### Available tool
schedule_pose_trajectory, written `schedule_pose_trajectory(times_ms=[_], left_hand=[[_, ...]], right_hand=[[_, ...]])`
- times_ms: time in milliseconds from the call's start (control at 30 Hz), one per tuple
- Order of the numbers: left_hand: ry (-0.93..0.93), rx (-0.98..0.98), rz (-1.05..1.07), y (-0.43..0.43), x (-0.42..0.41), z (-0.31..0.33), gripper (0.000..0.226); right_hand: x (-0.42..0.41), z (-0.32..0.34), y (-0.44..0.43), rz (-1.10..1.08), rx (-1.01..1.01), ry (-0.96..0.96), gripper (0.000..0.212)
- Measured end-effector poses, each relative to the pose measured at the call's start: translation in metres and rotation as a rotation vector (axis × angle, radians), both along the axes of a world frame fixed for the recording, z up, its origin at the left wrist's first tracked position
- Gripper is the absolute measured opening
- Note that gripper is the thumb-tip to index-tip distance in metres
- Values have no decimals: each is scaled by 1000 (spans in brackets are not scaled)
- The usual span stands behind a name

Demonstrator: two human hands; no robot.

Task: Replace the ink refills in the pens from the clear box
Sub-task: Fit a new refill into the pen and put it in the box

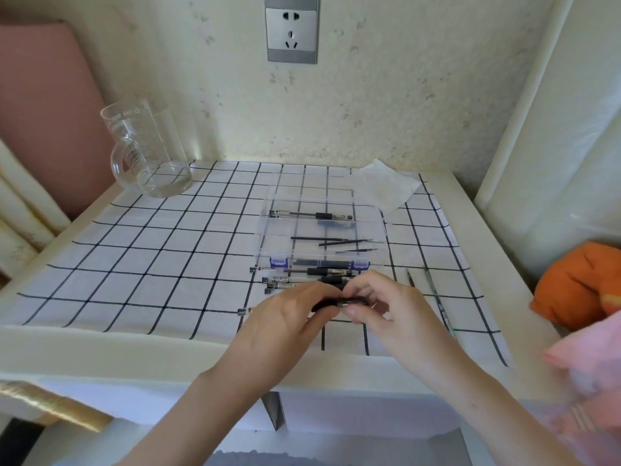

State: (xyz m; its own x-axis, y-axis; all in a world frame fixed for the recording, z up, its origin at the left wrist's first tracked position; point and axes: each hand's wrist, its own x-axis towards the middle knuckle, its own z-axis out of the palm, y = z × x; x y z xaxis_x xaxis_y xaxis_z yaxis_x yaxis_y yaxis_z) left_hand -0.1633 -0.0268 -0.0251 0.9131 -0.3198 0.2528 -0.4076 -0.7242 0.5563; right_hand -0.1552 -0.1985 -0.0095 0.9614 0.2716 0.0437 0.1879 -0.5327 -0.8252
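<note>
Grip: fingers of left hand and right hand both pinch the black-gripped clear plastic pen.
Risk: a hard twist may flick its small tip off the table.

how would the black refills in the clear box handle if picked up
The refills look thin and round: probably light, apt to roll. So slender, they may flex. Flat on the clear box floor, likely fiddly to pinch.

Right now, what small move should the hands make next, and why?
Probably twist the pen at its joint: the left hand and right hand pinch it on either side of its middle, and spare refills wait in the clear box.
</note>
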Motion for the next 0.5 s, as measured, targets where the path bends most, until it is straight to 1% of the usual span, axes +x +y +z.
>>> schedule_pose_trajectory(times_ms=[133,267,333,500], left_hand=[[66,-65,2,-5,-2,1,15],[73,-59,9,-4,-2,2,13],[66,-58,15,-4,-2,2,13],[94,-58,58,-5,-2,4,5]], right_hand=[[1,0,0,-3,76,45,17],[1,1,-1,13,63,44,15],[2,2,-2,11,94,35,16],[0,4,-1,21,134,42,16]])
